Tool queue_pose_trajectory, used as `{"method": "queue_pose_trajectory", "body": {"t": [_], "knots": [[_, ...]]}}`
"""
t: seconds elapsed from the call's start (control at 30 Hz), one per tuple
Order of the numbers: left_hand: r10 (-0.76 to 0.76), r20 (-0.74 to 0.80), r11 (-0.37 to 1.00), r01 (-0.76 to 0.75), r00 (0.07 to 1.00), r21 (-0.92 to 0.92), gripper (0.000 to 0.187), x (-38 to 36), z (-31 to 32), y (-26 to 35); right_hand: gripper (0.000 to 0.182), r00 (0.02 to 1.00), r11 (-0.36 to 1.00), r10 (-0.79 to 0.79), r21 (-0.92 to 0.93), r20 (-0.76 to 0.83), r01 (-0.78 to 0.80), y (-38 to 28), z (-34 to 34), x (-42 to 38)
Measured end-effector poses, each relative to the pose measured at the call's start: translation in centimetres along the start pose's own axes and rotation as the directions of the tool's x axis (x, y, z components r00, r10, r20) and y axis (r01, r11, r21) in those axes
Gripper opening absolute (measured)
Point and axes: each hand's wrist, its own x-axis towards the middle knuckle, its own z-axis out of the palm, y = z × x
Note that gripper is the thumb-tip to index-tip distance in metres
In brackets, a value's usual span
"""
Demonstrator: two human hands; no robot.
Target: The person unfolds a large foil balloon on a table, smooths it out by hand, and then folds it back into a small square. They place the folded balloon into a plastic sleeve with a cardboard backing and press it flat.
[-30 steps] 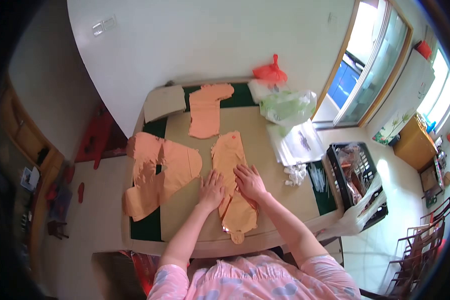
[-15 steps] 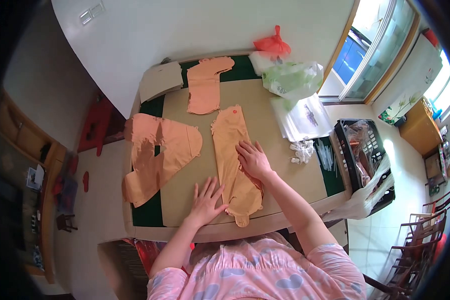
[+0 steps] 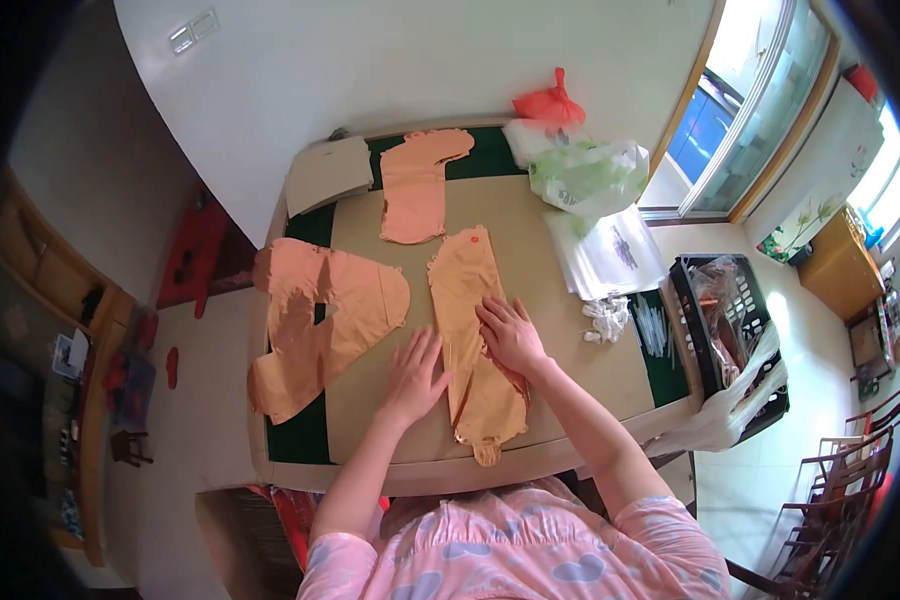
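A long copper-coloured foil piece (image 3: 467, 300) lies flat on the brown board in front of me, with a small red mark near its top. My right hand (image 3: 511, 337) rests on its right edge, fingers spread. Against its left edge lies my left hand (image 3: 415, 377), fingers stretched out and nothing held. Further left is a wide foil piece (image 3: 345, 305) with a dark gap in it. A third foil piece (image 3: 413, 195) lies near the back of the table.
Grey-beige sheets (image 3: 328, 172) are stacked at the back left. Clear plastic bags (image 3: 610, 250), a green-white bag (image 3: 590, 180), a red bag (image 3: 550, 102) and crumpled white material (image 3: 606, 318) lie to the right. A black crate (image 3: 735, 330) stands beyond the table's right edge.
My left hand has moved up along the foil's left edge, away from its lower end. My right hand stays on the right edge. The view has shifted slightly.
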Motion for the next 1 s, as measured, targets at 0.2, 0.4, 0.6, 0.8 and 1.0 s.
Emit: {"method": "queue_pose_trajectory", "body": {"t": [0.2, 0.4, 0.6, 0.8, 1.0], "knots": [[0.105, -0.012, 0.985, -0.102, 0.994, 0.140, 0.058, 5.2, 4.3, 0.8, 0.039, 1.000, 1.000, -0.016, 0.001, -0.022, 0.016, 0.2, 0.3, -0.1], [0.112, 0.003, 0.982, -0.111, 0.994, 0.151, 0.055, 5.3, 5.8, 0.3, 0.027, 0.982, 0.930, 0.110, 0.364, -0.154, -0.048, 0.2, -1.1, -0.9], [0.112, -0.018, 0.983, -0.109, 0.993, 0.151, 0.054, 5.3, 5.6, 0.5, 0.022, 0.916, 0.511, 0.321, 0.770, 0.240, -0.381, -0.7, -3.9, -9.3], [0.125, -0.025, 0.982, -0.120, 0.992, 0.145, 0.054, 5.3, 5.2, 0.7, 0.025, 0.939, 0.750, 0.053, 0.607, 0.339, -0.262, -2.5, -8.0, -14.0], [0.137, -0.056, 0.983, -0.129, 0.989, 0.129, 0.052, 5.3, 5.4, 0.5, 0.029, 0.985, 0.985, -0.121, 0.139, 0.120, 0.104, -4.0, -8.4, -13.9]]}}
